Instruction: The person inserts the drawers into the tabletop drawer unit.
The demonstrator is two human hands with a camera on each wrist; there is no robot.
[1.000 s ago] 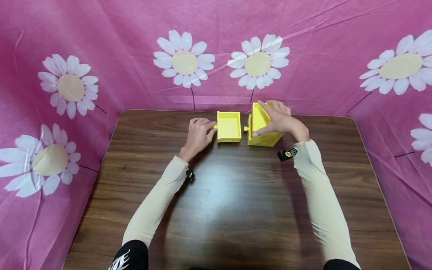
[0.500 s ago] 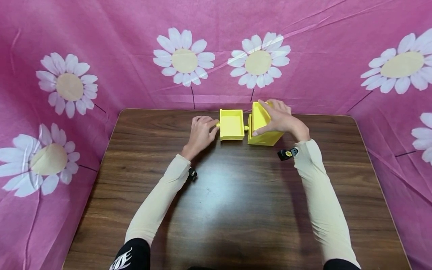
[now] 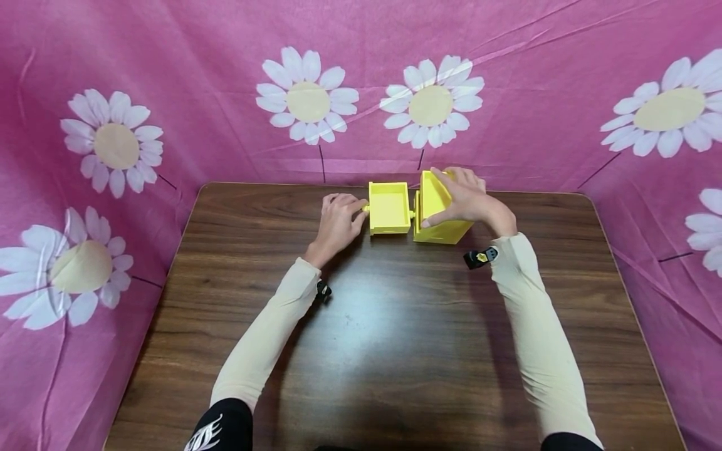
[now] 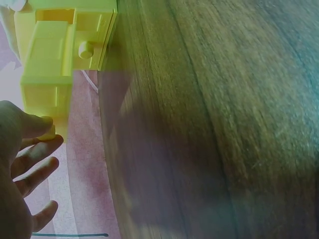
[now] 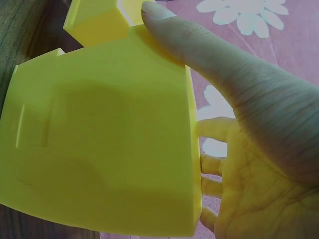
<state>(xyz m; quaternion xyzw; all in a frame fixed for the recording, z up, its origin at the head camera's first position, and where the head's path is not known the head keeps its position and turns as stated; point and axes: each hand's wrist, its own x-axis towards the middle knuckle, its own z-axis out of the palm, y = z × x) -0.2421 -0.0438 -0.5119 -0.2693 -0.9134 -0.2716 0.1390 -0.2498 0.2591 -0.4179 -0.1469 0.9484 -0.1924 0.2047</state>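
My left hand (image 3: pixel 337 224) pinches the round knob (image 4: pixel 47 130) of a yellow drawer (image 3: pixel 389 230) between thumb and forefinger, the other fingers spread loosely. The drawer is an open-topped box with a bare inside, held level in front of a small yellow cabinet (image 3: pixel 442 233). In the left wrist view its back end overlaps the cabinet's upper opening (image 4: pixel 54 16). A second knob (image 4: pixel 85 50) shows on the cabinet's lower drawer front. My right hand (image 3: pixel 472 202) grips the cabinet from above, thumb (image 5: pixel 174 35) near the front edge and fingers along the far side.
The cabinet stands near the back edge of a brown wood-grain table (image 3: pixel 361 351). Pink cloth (image 3: pixel 372 31) with white daisies hangs close behind and on both sides. Black wrist cameras (image 3: pixel 479 258) sit on both wrists.
My left hand has moved the drawer a little to the right, nearing the cabinet, mostly in the first half second. My right hand and the cabinet have stayed in place.
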